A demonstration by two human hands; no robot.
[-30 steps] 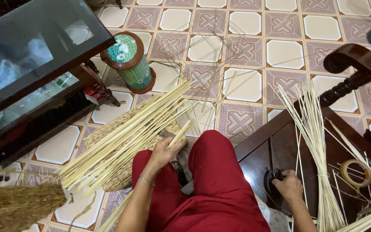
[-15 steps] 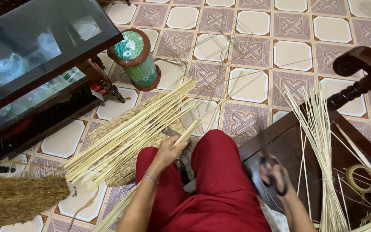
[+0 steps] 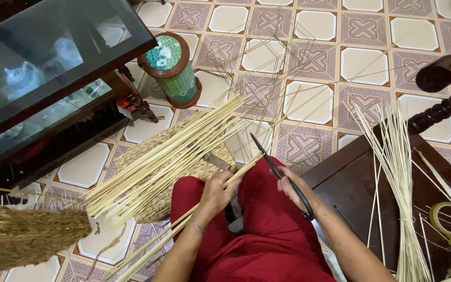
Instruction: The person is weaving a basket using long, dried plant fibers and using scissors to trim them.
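My left hand (image 3: 216, 194) grips a pale cane strip (image 3: 184, 222) that runs from the lower left up across my red-clad lap (image 3: 259, 230). In my right hand (image 3: 292, 186) are black scissors (image 3: 275, 168), blades pointing up and left toward the strip's upper end. A large bundle of similar pale strips (image 3: 157, 156) lies fanned over a flat woven mat (image 3: 184, 172) just left of my left hand.
A glass-topped dark cabinet (image 3: 43, 73) stands at the left, with a green round drum-shaped stool (image 3: 172, 68) beside it. A woven basket (image 3: 24, 237) sits at bottom left. On the dark wooden seat (image 3: 356, 188) at right lie more strips (image 3: 400, 177) and a tape roll (image 3: 449, 220).
My right hand lifted the scissors off the wooden seat and brought them left over my lap to the strip. The left hand kept its hold.
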